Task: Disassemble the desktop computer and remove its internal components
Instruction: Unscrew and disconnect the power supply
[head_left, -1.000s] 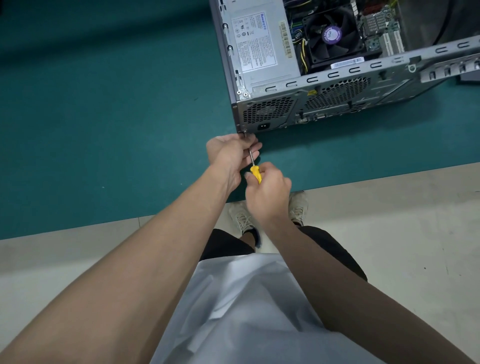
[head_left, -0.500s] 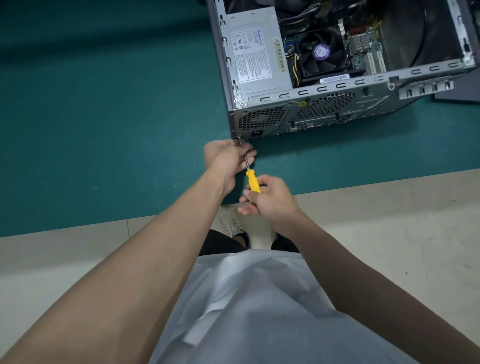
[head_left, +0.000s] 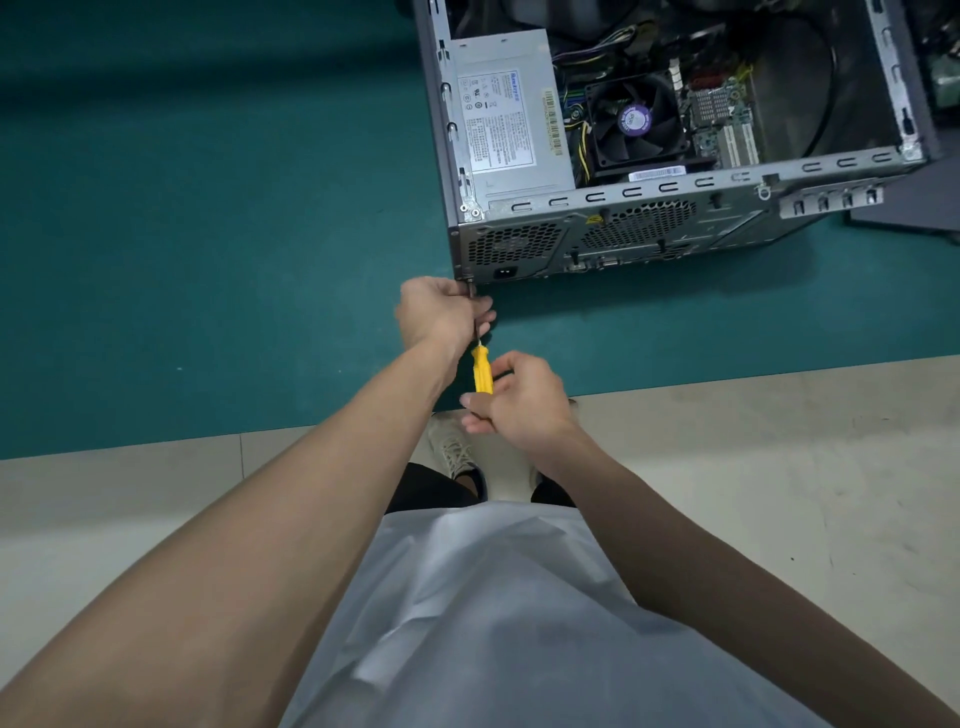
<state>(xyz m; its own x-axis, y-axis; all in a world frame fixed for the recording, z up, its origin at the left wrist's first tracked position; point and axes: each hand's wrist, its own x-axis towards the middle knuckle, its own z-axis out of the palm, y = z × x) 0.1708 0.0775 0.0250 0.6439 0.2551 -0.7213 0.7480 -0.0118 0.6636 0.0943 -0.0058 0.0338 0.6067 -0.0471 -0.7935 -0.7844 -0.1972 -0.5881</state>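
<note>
Hands both stayed on the screwdriver (head_left: 482, 371): left hand (head_left: 441, 312) pinched the shaft at the computer case (head_left: 623, 244) corner just ahead, right hand (head_left: 522, 402) slid back along the yellow handle, loosely curled. Re-gripping mid-screw, I reckoned.

the computer case (head_left: 675, 228) lay open on the mat (head_left: 208, 208), far and right. inside it the power supply (head_left: 504, 114) sat left of the fan (head_left: 634, 122). at its near left corner the left hand (head_left: 441, 312) held the screwdriver (head_left: 482, 369) shaft; the right hand (head_left: 519, 400) gripped the handle, nearer.
</note>
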